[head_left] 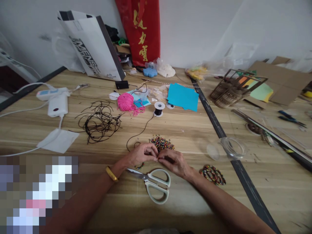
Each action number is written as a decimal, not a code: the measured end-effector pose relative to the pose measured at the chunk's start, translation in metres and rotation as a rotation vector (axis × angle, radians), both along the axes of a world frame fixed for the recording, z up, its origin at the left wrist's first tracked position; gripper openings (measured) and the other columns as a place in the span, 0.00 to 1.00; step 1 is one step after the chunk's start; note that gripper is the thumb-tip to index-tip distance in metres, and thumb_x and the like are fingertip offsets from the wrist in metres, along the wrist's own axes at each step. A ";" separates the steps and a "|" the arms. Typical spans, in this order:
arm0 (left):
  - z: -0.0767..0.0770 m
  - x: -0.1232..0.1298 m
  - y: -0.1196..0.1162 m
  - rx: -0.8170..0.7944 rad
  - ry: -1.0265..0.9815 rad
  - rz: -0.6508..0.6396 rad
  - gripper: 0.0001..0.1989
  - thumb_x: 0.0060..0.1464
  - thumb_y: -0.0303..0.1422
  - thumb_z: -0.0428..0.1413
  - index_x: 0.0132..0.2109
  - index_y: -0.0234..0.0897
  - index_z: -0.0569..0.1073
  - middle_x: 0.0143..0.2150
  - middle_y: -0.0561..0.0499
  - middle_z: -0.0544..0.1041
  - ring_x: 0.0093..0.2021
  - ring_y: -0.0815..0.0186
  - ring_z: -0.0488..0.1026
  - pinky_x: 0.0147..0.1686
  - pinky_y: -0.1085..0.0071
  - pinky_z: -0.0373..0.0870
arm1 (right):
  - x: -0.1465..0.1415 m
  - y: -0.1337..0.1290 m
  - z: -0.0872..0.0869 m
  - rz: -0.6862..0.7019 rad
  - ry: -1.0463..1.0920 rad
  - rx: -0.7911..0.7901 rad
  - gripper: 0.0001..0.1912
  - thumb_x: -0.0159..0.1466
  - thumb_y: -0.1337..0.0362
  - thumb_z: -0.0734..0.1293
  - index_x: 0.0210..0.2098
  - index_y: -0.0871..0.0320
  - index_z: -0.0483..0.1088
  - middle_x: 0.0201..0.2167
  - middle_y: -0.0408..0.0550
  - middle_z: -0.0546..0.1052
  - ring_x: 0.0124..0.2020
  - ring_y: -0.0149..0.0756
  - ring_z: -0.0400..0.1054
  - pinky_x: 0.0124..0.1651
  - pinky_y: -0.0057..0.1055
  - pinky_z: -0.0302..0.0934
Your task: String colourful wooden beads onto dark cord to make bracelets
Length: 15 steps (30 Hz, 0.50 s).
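My left hand (144,154) and my right hand (174,162) meet fingertip to fingertip at the near edge of a pile of small multicoloured beads (162,143). From under my left hand hangs a short beaded cord (139,167), which its closed fingers seem to grip. My right thumb and finger pinch a tiny bead (158,158), partly hidden. Black cord runs from a white spool (159,106) towards my left hand. Scissors (156,186) with pale handles lie just below both hands. Finished-looking bead bracelets (213,175) rest by my right forearm.
Left of the beads lies a tangle of black cords (99,122). Behind it are pink yarn (125,102) and blue sheets (183,97). A clear round container (233,148) stands right, before a woven basket (226,92). Paper bags (91,48) and a power strip (57,103) are left.
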<state>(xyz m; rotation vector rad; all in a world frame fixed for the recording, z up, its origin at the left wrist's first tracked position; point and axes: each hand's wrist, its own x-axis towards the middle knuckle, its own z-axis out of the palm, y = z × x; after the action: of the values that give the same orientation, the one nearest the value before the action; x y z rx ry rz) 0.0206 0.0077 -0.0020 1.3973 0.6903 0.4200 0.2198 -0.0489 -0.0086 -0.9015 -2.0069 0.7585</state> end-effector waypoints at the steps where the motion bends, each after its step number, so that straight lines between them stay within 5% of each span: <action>1: 0.000 0.000 0.000 0.003 0.005 -0.001 0.12 0.43 0.30 0.64 0.34 0.32 0.70 0.28 0.53 0.77 0.29 0.70 0.72 0.35 0.73 0.65 | 0.000 0.000 0.000 0.002 -0.004 -0.003 0.04 0.66 0.65 0.64 0.36 0.59 0.71 0.31 0.49 0.76 0.33 0.33 0.70 0.37 0.27 0.66; 15: -0.004 0.000 -0.001 0.007 -0.034 -0.038 0.13 0.43 0.33 0.64 0.36 0.32 0.73 0.33 0.50 0.77 0.33 0.69 0.72 0.38 0.72 0.67 | 0.006 -0.001 -0.005 0.028 -0.206 0.150 0.08 0.69 0.67 0.58 0.43 0.58 0.67 0.39 0.53 0.72 0.40 0.36 0.68 0.43 0.32 0.65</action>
<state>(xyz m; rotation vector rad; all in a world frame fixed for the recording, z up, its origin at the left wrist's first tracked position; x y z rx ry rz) 0.0211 0.0072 -0.0060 1.4054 0.6343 0.4155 0.2262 -0.0497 -0.0141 -0.8949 -2.2280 0.5400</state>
